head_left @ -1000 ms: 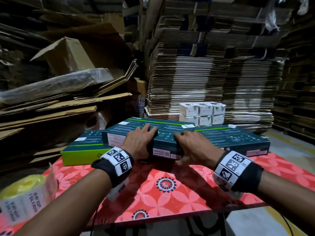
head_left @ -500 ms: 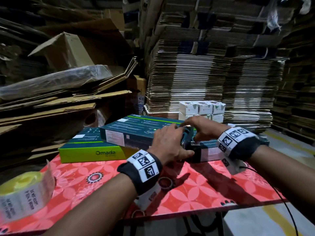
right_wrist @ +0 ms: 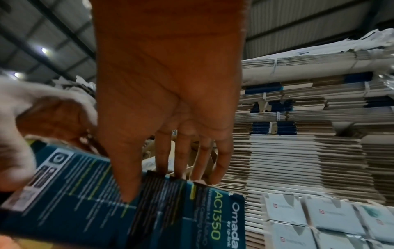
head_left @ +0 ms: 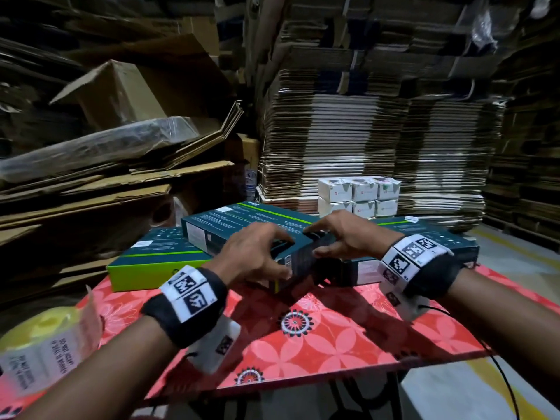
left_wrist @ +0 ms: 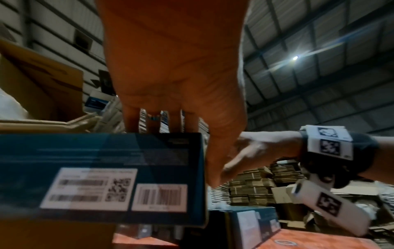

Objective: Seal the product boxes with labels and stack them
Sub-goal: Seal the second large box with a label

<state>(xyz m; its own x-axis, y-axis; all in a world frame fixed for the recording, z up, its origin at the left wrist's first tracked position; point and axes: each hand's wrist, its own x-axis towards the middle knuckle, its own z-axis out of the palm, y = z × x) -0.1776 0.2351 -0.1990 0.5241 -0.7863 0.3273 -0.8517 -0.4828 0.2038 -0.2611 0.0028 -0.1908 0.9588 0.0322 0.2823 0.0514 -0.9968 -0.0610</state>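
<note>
Holds 1 teal product box (head_left: 242, 222) by its near end with both hands. Has it lying across 2 other teal boxes, a lower left box (head_left: 157, 262) with a green side and a lower right box (head_left: 439, 241), all on the red flowered table (head_left: 333, 338). Cannot tell if the held end touches the boxes under it or is lifted a little.

Curls the left hand (head_left: 257, 256) round the end corner: fingers hooked over the top edge, thumb down beside the barcode stickers, as the left wrist view shows. Pinches the same end with the right hand (head_left: 342, 234): thumb pressed on the printed face, 4 fingers hooked over the far edge. Probably grips so close together to control the end flap, the place where a seal belongs. Cannot see from any view whether a label is already on it.

Has the label roll (head_left: 45, 350) at the near left corner of the table, well apart from the boxes, likely for quick reach by the left hand. Has 6 small white boxes (head_left: 357, 195) piled behind, against tall stacks of flattened cardboard (head_left: 363, 131).

Seems to be in the middle of the task: closing or checking this end, with stacking not yet finished. Should mind that the box does not slide off its uneven support.
</note>
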